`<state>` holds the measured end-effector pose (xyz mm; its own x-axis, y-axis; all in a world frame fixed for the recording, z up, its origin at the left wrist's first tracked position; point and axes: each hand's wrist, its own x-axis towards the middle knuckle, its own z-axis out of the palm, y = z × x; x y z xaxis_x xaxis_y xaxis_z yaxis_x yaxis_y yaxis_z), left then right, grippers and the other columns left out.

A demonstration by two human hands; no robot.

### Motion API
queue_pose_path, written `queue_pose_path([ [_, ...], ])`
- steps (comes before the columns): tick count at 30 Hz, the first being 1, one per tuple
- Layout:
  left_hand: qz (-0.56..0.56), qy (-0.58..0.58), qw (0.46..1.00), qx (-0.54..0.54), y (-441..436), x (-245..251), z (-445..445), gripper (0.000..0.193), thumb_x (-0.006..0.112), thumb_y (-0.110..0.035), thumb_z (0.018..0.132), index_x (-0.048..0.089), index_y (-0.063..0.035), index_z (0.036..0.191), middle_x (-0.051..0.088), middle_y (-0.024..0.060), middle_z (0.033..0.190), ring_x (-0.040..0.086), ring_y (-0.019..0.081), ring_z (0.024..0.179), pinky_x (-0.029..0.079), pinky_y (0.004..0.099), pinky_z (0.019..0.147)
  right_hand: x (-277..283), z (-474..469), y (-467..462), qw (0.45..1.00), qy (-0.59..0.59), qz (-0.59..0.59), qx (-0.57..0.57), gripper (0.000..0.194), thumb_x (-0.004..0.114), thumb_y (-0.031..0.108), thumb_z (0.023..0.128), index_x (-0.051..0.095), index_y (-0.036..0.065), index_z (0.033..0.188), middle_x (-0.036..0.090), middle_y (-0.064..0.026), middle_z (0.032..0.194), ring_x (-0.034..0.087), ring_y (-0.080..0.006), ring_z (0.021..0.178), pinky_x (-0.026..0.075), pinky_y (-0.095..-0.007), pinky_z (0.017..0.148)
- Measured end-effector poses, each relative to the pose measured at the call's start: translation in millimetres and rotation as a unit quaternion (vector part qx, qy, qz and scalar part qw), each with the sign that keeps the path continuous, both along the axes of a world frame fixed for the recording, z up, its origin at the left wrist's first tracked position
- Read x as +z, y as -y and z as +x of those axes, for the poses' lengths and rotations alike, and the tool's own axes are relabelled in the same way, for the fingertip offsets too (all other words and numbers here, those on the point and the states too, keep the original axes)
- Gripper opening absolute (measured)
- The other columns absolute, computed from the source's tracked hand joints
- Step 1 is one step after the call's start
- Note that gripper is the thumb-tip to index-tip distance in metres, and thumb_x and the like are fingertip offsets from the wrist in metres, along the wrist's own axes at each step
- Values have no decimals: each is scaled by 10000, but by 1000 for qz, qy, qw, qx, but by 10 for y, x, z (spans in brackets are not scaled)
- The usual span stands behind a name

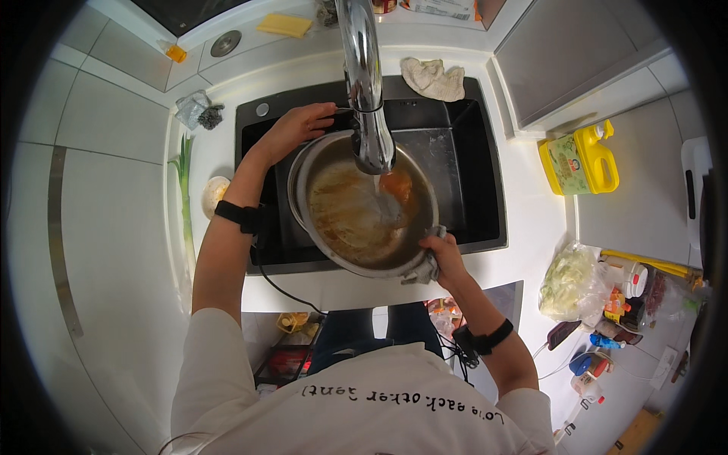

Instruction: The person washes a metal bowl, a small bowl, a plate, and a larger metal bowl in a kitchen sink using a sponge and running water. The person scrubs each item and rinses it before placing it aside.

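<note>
My right hand [446, 259] grips the near right rim of a round metal pot [341, 250], with a grey cloth [422, 272] bunched under the fingers. The pot sits tilted over the black sink [483, 170]. Water runs from the chrome faucet [369, 142] into the cloudy brownish water [341, 199] inside, beside an orange reflection or residue. My left hand [304, 128] reaches behind the pot, its fingertips at the thin faucet lever [344, 108]. Whether they touch the lever is hard to tell. Beneath the pot's left side shows another round metal rim [293, 187].
A beige cloth [433, 79] hangs over the sink's back right edge. Left of the sink lie a green onion [186, 193], a small bowl [215, 193] and a steel wool scrubber [211, 117]. A yellow jug [580, 159] and bagged cabbage [571, 281] stand on the right.
</note>
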<state>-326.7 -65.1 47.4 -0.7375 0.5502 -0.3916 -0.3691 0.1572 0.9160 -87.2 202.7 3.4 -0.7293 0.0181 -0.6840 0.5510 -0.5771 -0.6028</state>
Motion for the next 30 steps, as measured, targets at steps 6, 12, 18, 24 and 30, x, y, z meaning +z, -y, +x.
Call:
queue_pose_path([
  [6, 5, 20, 1000, 12, 54, -26, -48, 559, 456, -388, 940, 392, -21, 1357, 451, 122, 1336, 466, 213, 1186, 367, 348, 1001, -67, -125, -72, 995, -83, 48, -21, 68, 575, 15, 754, 613, -17, 800, 617, -60, 764, 597, -152, 704, 491, -280, 667],
  [12, -8, 46, 999, 21, -60, -206, -55, 611, 474, -365, 929, 290, -29, 1405, 497, 164, 1256, 499, 223, 1124, 383, 343, 981, -107, -59, -165, 997, -50, 55, 7, 83, 574, 10, 749, 618, -14, 815, 621, -47, 775, 602, -150, 713, 498, -280, 680],
  [18, 110, 103, 984, 91, -196, -245, -131, 393, 530, -169, 884, 426, 12, 1217, 563, 176, 1106, 558, 246, 1039, 447, 347, 934, -143, -38, -179, 998, -33, 50, -13, 71, 570, 12, 757, 622, -8, 801, 611, -29, 743, 579, -121, 679, 476, -266, 636],
  [24, 149, 71, 980, 110, -267, -71, -274, 361, 541, -97, 855, 454, 77, 1159, 585, 178, 1043, 592, 253, 980, 475, 343, 923, -156, -37, -218, 997, -58, 49, 19, 94, 555, 0, 763, 629, -15, 819, 626, -40, 769, 600, -133, 706, 494, -274, 666],
  [30, -37, -57, 975, 212, 214, -680, 16, 566, 606, -168, 828, 359, 96, 1264, 569, 228, 1091, 585, 294, 1010, 471, 364, 891, -162, 20, -320, 997, -32, 66, -28, 67, 570, 5, 759, 625, -7, 795, 623, -42, 754, 593, -128, 693, 484, -264, 652],
])
